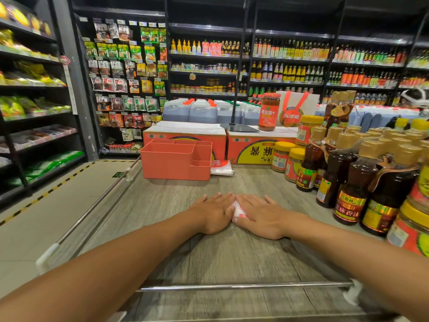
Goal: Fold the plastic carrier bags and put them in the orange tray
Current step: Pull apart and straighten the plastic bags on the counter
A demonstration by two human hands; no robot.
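Left hand (212, 213): lies flat, palm down, on the tabletop (232, 252); fingers straight and close together, pointing away from the person.
Left grip: wide and flat, curled round nothing; the inner edge of the hand presses on the folded bag.
Right hand (262, 216): also flat and palm down, just beside the left, fingers straight and slightly spread.
Right grip: wide and flat; it presses on the same bag from the other side.
Folded carrier bag (239, 210): white plastic with red print, a small flat packet under and between the two hands; only a narrow strip shows in the gap.
Orange tray (171, 166): stands at the far side of the tabletop, left of centre, well apart from the hands. Dividers split it into one long compartment and several smaller ones. Only the inner walls show from here; the compartment floors are hidden.
Second carrier bag (221, 169): white with a red patch, lying crumpled on the tabletop, touching the tray's right wall.
Cardboard boxes (253, 147): orange and yellow, in a row behind the tray.
Red sauce jar (269, 112): upright on top of the boxes.
Oil bottles (348, 182): dark, gold-capped, crowded along the right side.
Yellow-lidded jars (282, 156): beside the bottles, near the boxes.
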